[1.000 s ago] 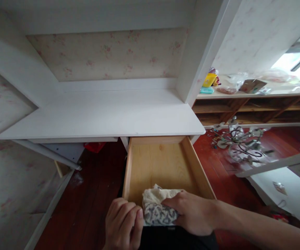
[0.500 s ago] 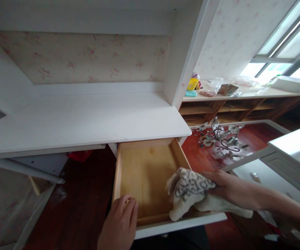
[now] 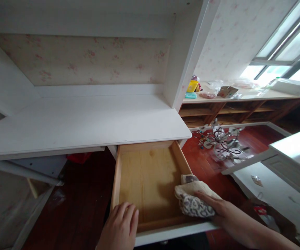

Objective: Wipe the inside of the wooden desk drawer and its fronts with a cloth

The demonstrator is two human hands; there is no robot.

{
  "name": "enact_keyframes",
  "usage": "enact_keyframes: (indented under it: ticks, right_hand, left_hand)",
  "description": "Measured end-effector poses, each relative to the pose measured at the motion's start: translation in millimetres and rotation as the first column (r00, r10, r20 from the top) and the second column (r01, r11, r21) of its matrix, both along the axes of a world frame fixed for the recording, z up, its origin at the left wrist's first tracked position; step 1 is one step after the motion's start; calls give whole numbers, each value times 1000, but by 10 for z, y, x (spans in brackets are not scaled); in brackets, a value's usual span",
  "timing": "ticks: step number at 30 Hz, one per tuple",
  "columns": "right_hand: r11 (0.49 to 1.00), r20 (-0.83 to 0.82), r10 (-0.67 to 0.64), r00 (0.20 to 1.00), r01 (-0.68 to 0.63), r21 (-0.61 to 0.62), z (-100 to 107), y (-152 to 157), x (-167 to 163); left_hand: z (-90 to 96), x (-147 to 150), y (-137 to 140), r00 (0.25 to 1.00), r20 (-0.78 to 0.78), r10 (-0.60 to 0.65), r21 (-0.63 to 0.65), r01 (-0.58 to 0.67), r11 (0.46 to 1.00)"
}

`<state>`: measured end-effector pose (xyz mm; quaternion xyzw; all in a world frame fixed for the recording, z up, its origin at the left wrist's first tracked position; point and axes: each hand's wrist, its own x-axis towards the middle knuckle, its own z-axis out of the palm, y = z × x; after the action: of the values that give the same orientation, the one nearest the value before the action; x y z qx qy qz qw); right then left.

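Note:
A pulled-out wooden drawer [image 3: 147, 180] with a white front juts from under the white desk. My left hand [image 3: 122, 225] is closed over its front left corner, fingers bent over the rim. In my right hand [image 3: 224, 211] is a bunched cloth [image 3: 198, 198], cream with a grey curly pattern. The cloth lies against the drawer's right side near the front corner, partly over the wall and partly inside. My right palm and some fingers are hidden by the cloth and the angle.
The white desk top [image 3: 87, 121] spans the left and middle. A chandelier [image 3: 225, 142] lies on the red wooden floor to the right. Behind it runs a low shelf unit [image 3: 233, 107] with bags and a small box on top. A white cabinet [image 3: 296, 166] stands at the right.
My right hand has turned the cloth and pulled it into a tighter bunch, now by the drawer's right side wall. My left hand stays at the front left corner.

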<state>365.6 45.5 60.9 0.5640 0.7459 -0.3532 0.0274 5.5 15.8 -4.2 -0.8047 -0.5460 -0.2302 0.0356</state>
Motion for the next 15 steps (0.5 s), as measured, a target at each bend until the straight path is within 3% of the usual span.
enact_keyframes:
  ticks: [4,6,10,13,15]
  right_hand:
    - [985,-36,77,996,-70,159,-209,230,-25]
    - [925,58,161,985,-171,339,-381,343,-55]
    - [680,292,226,929,-365,636,-726,667,-114]
    - [485,426,296,855,-518,704,-844,1071,-173]
    - [386,504,327,800,-599,701,-855,1384,-228]
  left_hand:
    - [-38,-7,6,1000,3,-5,5,5,1000]
    - [-52,-14,7,1000,11,-6,9,6,1000]
    - [-75,-24,6,1000,25,-10,30,9,1000]
    - [-84,-20,13,999,36,1,35,-3,999]
    - [-81,-13,20,999,42,2,41,-4,999]
